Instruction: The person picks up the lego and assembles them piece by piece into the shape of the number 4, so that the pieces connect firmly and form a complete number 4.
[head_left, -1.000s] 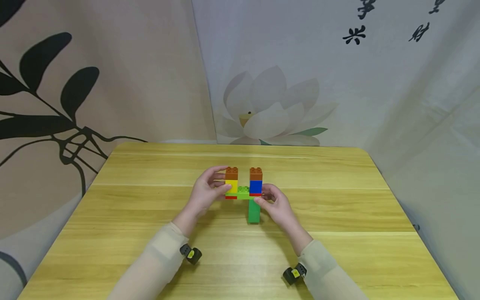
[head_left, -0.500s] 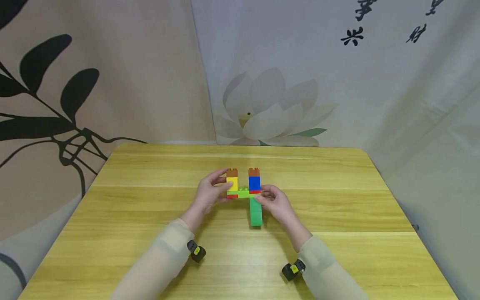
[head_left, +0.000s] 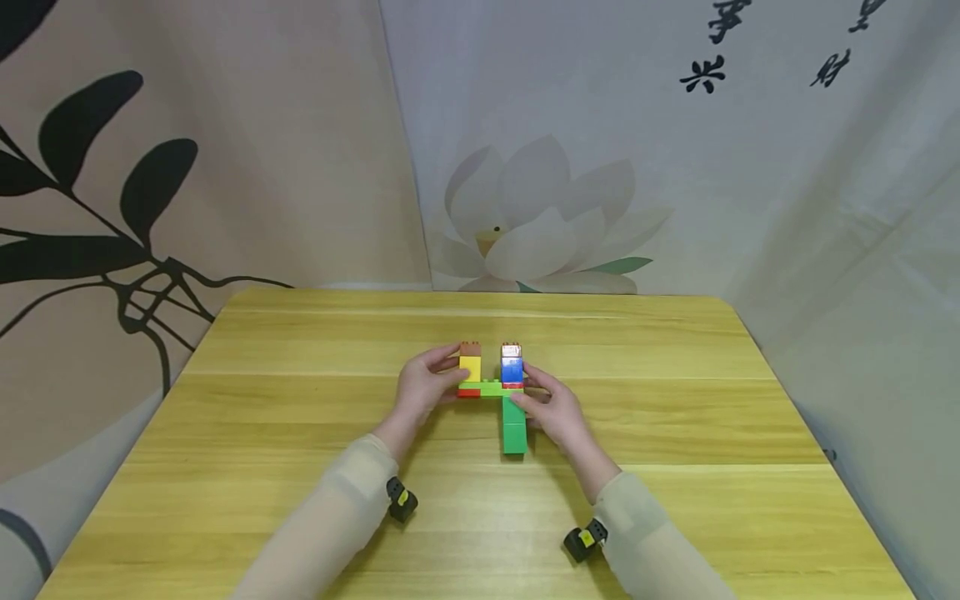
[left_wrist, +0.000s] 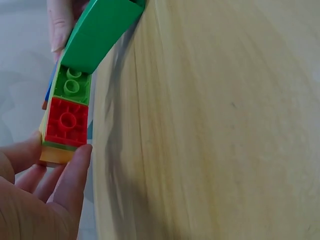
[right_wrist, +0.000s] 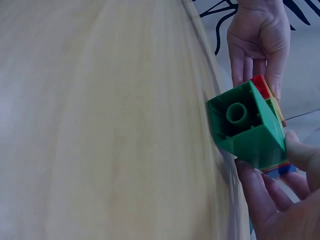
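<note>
Both hands hold one model of joined toy building blocks above the table. A light green block [head_left: 491, 388] forms its crossbar. On the bar's left end stand a yellow block [head_left: 470, 368] and a brown one, with a red block [left_wrist: 67, 121] fixed underneath. The right end bears a thin red layer, a blue block [head_left: 512, 371] and a brown top, glinting with light. Below that end hangs a green column [head_left: 514, 429], whose hollow underside shows in the right wrist view. My left hand [head_left: 420, 387] pinches the yellow end; my right hand [head_left: 557, 408] grips the blue end.
The wooden table [head_left: 300, 375] lies beneath the model. Behind it hangs a cloth backdrop [head_left: 315, 150] printed with leaves, a lotus and characters. Each sleeve cuff carries a small black wrist camera [head_left: 402, 500].
The model has tipped so that its front faces the head camera more and the top studs show less. Its left side and my left hand have shifted slightly right.
</note>
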